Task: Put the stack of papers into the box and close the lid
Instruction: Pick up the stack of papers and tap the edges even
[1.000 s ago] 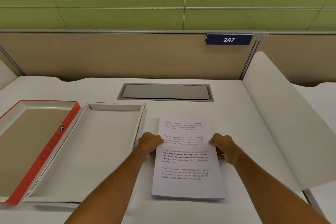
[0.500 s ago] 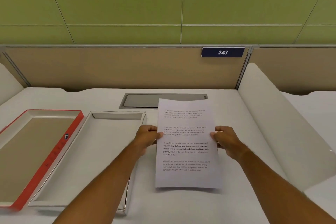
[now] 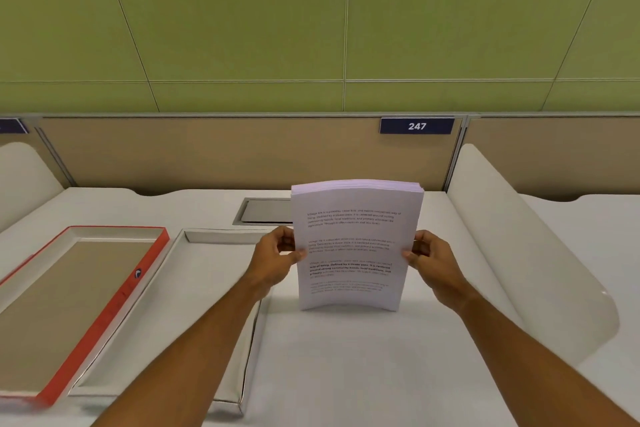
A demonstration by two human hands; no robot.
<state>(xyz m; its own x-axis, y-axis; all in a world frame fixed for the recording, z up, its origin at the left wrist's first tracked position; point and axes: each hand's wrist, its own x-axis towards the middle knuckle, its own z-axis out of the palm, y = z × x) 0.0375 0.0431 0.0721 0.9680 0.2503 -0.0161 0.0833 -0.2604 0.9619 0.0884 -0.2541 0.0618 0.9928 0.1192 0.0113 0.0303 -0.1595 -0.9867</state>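
Note:
A stack of white printed papers (image 3: 353,246) stands upright on its lower edge on the desk, slightly bowed. My left hand (image 3: 277,253) grips its left edge and my right hand (image 3: 433,260) grips its right edge. The open white box (image 3: 214,236) lies flat on the desk to the left of the papers, partly under my left forearm. Its red-rimmed lid (image 3: 114,305) lies upside down further left, beside the box.
A white desk (image 3: 346,357) with a grey cable flap (image 3: 263,211) behind the papers. A curved white divider (image 3: 519,253) rises at the right, another at the far left. A tan partition with a "247" plate (image 3: 416,125) closes the back.
The papers lay flat on the desk a second ago; both hands have lifted them and tipped them upright onto their lower edge.

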